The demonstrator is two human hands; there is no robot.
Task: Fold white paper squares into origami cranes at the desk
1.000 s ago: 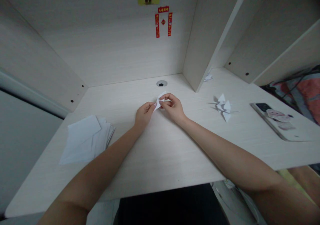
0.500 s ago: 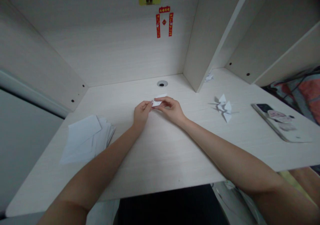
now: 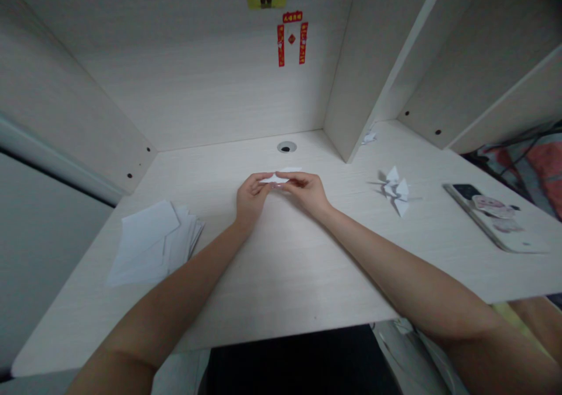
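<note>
One pile of white sheets [image 3: 149, 237] lies left of centre in the frame, loosely stacked, its right side next to the left forearm, contact unclear. Next comes the left hand [image 3: 252, 199], mid-frame: thumb and fingers together, pinched on the left end of a small folded paper [image 3: 274, 178]. That paper sits at frame centre, between the two sets of fingertips, long axis running roughly left to right across the picture. It lies to the right of the left fingers and to the left of the right fingers; both hands touch it, neither clearly nearer. A thin white edge pokes out above the right fingers; can't tell if it's the same piece. Whether the paper touches the desk [image 3: 285, 272]: can't tell.

Desk hole [image 3: 287, 147] is just above the paper in frame; red stickers [image 3: 292, 38] are at top centre. Right hand [image 3: 309, 190], just right of centre: thumb and fingers clamped on the right end of the paper, thumb below in the frame, index along the top. Exact grip of the lower fingers hidden.

Further right, a white folded-paper cluster [image 3: 395, 190], pointy, well apart from the hand. Phone [image 3: 496, 216] lies flat near the right edge.
</note>
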